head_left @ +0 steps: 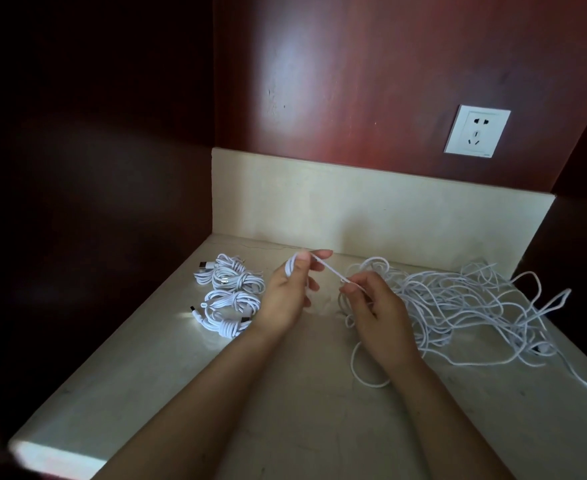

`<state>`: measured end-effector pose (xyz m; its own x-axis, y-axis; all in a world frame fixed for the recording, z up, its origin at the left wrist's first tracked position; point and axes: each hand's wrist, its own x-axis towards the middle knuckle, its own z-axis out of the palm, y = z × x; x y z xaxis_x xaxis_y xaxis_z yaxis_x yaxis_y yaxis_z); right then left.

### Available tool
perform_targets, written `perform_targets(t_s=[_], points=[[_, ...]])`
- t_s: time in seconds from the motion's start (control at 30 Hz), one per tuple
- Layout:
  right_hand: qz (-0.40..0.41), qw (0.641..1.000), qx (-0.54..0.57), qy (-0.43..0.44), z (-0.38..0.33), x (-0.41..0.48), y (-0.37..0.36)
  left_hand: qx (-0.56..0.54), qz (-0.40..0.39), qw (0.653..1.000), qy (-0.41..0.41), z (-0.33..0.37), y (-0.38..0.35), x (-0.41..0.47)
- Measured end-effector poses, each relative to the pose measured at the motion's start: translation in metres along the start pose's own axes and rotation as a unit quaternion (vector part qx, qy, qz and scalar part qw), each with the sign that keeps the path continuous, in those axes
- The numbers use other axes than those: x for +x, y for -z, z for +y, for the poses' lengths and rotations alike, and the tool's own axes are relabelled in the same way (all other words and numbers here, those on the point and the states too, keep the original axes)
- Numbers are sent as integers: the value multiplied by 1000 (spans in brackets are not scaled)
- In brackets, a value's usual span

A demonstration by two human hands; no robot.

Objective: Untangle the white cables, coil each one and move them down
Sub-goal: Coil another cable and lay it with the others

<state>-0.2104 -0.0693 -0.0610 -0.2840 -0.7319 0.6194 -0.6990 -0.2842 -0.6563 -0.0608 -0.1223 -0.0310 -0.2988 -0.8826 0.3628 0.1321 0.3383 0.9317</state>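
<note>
right hand [376, 311] pinches cable [326, 270] beside tangle [458, 299]

Dim, dark left side, wall glare

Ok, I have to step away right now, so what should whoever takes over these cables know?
Left hand grips the first loops of a white cable; right hand pinches the same cable, stretched between the two hands.
Done: several coiled bundles lie on the counter, left side.
Left: finish this coil, then work through the large tangled pile on the right and move the coils down.
</note>
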Motion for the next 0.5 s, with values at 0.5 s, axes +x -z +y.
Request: perform_targets(t_s=[0.5], points=[[-83, 984, -103, 116, -5, 4, 0, -362, 144, 916, 93, 14, 19, 17]])
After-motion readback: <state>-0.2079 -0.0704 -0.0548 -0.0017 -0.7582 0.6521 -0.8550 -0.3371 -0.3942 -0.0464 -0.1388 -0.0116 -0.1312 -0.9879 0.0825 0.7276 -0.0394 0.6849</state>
